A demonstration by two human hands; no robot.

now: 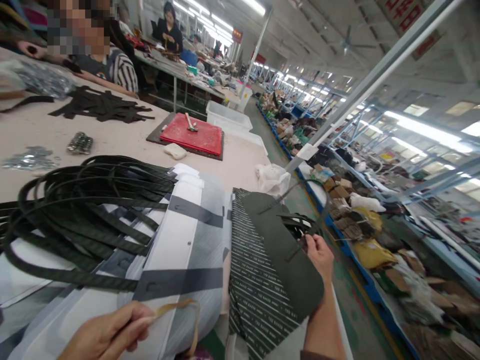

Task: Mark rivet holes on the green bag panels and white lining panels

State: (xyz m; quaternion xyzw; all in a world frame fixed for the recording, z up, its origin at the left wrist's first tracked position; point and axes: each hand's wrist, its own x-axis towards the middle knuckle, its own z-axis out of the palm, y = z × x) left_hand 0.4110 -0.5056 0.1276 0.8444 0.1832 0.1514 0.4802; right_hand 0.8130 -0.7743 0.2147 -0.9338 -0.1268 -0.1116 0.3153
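Note:
My left hand (pixel 112 332), low in the view, pinches one end of a thin tan strip (pixel 178 304) that curls down over the panels. My right hand (pixel 320 257) has its fingers closed on a dark green strap (pixel 300 219) at the right edge of a dark green bag panel (pixel 272 235). White-lettered striped fabric (pixel 258 290) shows along that panel's left side. Beside it lies a stack of white and grey bag panels (pixel 180 240), with many looped dark green handles (pixel 86 272) fanning out to the left.
Behind the stack, a small hammer (pixel 191 125) rests on a red slab (pixel 176 135) by a folded white cloth (pixel 175 151). Metal pieces (pixel 32 159) and dark strips (pixel 101 105) lie on the left. A co-worker (pixel 123 70) sits across the table; a pole (pixel 337 110) rises at right.

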